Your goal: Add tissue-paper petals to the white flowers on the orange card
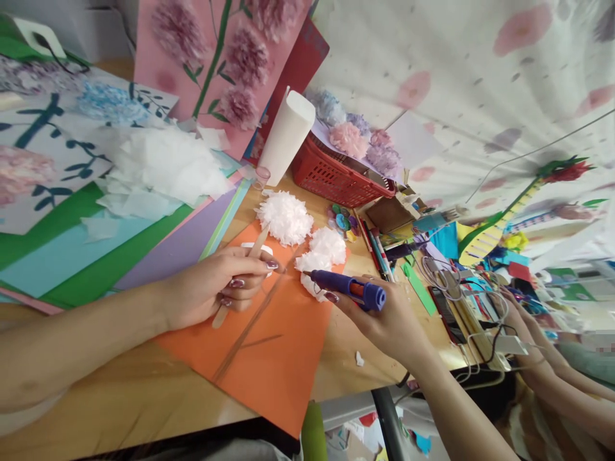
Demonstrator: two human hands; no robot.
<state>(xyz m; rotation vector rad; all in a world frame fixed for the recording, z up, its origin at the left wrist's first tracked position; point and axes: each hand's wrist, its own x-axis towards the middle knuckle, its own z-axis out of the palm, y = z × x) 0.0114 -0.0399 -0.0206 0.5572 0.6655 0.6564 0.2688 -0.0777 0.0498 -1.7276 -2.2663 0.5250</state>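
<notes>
My left hand (pixel 225 285) is closed around a wooden craft stick (pixel 259 242), whose lower end shows below the fingers. My right hand (pixel 384 320) grips a blue hot glue gun (pixel 353 289), its nozzle pointing left at the white tissue-paper petals. Beneath both lies an orange sheet (pixel 283 358) with a dark stem line drawn across it. A fluffy white paper flower (pixel 285 218) sits at the sheet's far edge, and another white paper flower (pixel 321 250) is close to the nozzle. Behind my left fingers a small white object is partly hidden.
White tissue squares (pixel 163 163) are heaped on coloured sheets (pixel 163 259) at left. A white tube-like container (pixel 288 134) stands before a red basket (pixel 336 173). Cables (pixel 446 275) and a phone (pixel 444 314) lie at right, near another person's hands (pixel 516 320).
</notes>
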